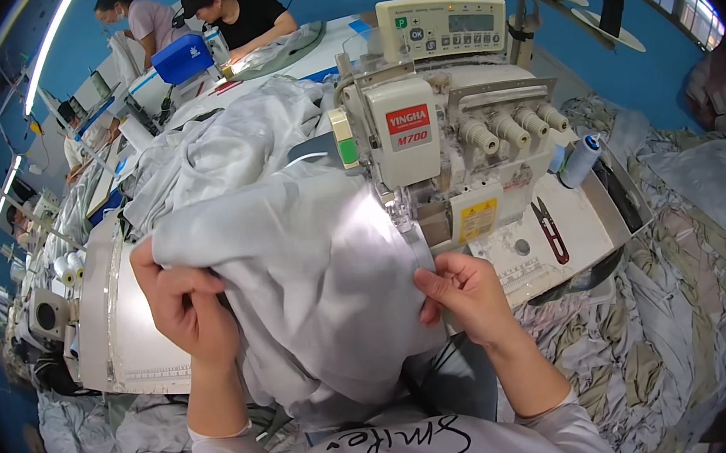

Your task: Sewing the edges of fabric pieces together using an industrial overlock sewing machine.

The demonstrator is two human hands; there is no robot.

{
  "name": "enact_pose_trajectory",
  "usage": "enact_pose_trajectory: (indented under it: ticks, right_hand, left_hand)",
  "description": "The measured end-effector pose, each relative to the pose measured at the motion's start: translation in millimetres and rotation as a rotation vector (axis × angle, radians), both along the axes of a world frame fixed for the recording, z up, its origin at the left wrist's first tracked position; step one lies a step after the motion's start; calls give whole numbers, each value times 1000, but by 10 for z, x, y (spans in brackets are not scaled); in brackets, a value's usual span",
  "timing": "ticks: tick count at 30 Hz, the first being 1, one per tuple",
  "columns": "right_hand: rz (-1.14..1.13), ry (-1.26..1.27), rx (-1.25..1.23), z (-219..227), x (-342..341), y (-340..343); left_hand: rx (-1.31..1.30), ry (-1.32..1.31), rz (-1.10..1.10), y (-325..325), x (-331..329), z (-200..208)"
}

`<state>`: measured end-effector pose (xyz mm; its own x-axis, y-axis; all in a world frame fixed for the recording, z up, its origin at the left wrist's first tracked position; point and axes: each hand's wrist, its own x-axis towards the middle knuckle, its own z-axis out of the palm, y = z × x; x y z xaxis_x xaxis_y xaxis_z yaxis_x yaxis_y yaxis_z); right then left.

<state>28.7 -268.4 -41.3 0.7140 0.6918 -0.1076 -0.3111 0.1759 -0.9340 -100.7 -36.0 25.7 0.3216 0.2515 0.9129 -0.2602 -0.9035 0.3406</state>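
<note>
- Grey fabric draped over tabletop front, bunched between both hands, trailing off the near edge toward the lap.
- Left hand clamped on the fabric's left fold, fingers curled closed around a gathered edge; looked like holding slack back so the piece stayed flat.
- Right hand pinched the fabric's right edge, fingers closed on it just beside the presser foot area; edge lined up toward the needle, judging by position.
- Overlock sewing machine sat right of centre on the tabletop, fabric edge touching its front.
- Thread snips with red handles lay on the machine bed, right of the right hand, within reach but untouched.
- Blue thread cone stood beside the machine's right side.
- More grey cloth piled behind the machine's left, apart from the held piece.
- Heap of grey and olive pieces lay off to the right, below tabletop level.
- Other people worked at a far station, well apart.
</note>
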Motion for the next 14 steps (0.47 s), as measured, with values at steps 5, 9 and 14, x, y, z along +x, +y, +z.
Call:
enact_pose_trajectory:
  ticks: [5,9,14]
  right_hand:
    - [1,6,15,-20,20,-19]
    - [14,16,7,4,24,-13]
    - [26,6,3,-26,42,-32]
  left_hand:
    - [158,-60,34,68,315,260]
    - [229,-122,60,166,528,538]
    - [189,-151,-28,307,834,919]
